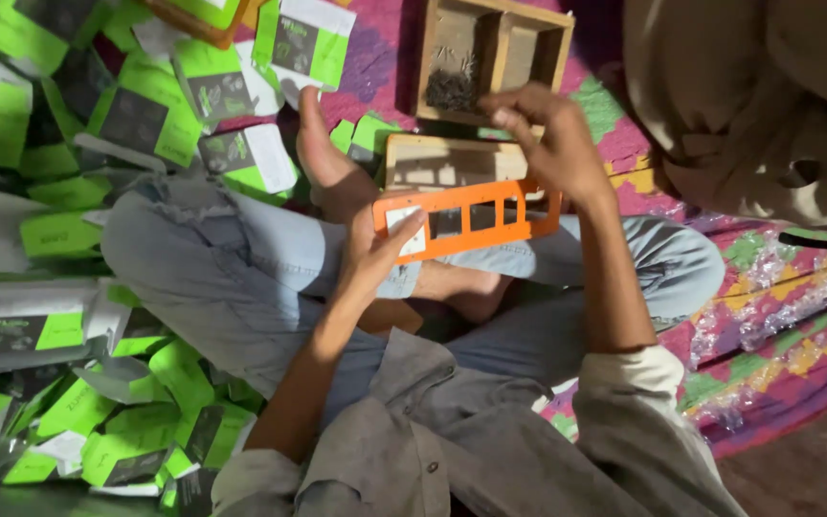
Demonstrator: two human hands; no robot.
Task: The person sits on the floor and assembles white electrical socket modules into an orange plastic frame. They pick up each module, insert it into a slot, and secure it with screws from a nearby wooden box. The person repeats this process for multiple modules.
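Orange plastic frame (471, 218) with window slots is resting over the lap, left hand (375, 251) fingers clamped on its end. Right hand (540, 134) fingers are pinching together above it; whatever they are pinching is too small to identify.

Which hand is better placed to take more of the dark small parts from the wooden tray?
Right. The right hand hovers at the edge of the wooden tray, just beside the dark small parts. The left hand is lower, supporting the orange slotted frame.
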